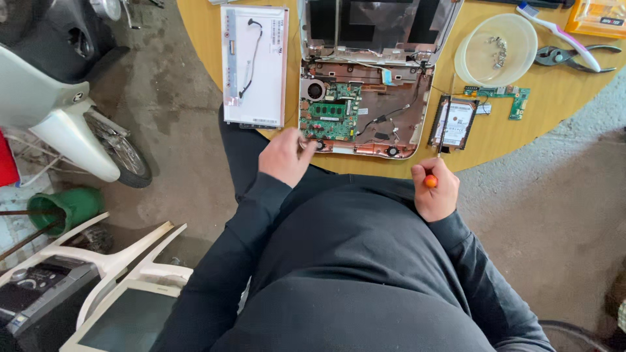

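Two bare hands work at the near edge of a round wooden table [554,104]. Nearest, the right hand [435,190] is curled into a fist, its fingers pressed together around the orange handle of a screwdriver [439,133]; the thin shaft rises from the top of the fist and its far part lies over a hard drive [454,122] just beyond the knuckles. The left hand [285,156] sits at the near left corner of an opened laptop base [365,107]; its fingers are bent toward that corner and seem to pinch something small there, though what it is cannot be told. Just past those fingertips lies the green circuit board [331,120] with a small fan [315,90] behind it. To the far left of the left fingers a detached screen panel [255,65] lies flat with a thin black cable on it. Beyond the right fist and past the hard drive sit a narrow green board [503,95], then a pale plastic bowl [471,60] holding screws, a toothbrush [559,36] and pliers [574,57].
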